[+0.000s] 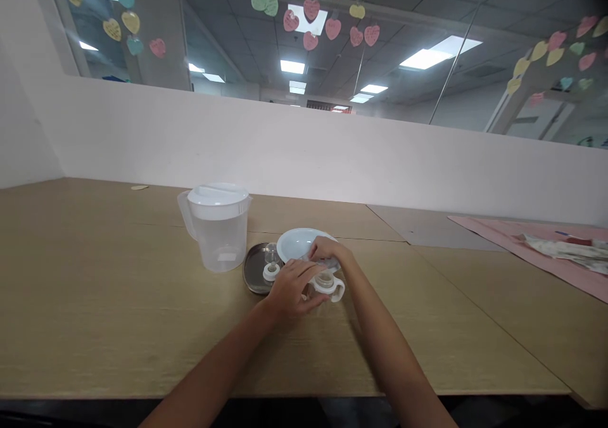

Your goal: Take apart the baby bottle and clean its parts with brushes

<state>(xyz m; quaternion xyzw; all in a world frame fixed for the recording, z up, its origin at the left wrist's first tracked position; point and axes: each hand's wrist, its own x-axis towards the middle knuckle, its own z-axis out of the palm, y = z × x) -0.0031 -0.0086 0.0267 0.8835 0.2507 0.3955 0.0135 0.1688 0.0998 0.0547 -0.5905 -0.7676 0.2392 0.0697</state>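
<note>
My left hand (292, 287) is closed round a clear baby bottle (325, 280) with a white collar and a white side handle; its mouth is uncovered. My right hand (325, 249) is over the near right side of a white bowl (286, 245), with its fingers curled down. What those fingers hold, if anything, is hidden; something translucent shows just below them. Left of the bowl lies a dark metal tray (253, 270). It bears a small white ring-shaped part (271, 272) and a clear dome-shaped cover (271, 253).
A lidded translucent pitcher (221, 235) stands behind and left of the tray. To the far right, a pink cloth (503, 241) carries a crumpled white cloth (565, 252). The wooden table (142, 314) ends at a low white wall (294, 152) beneath glass.
</note>
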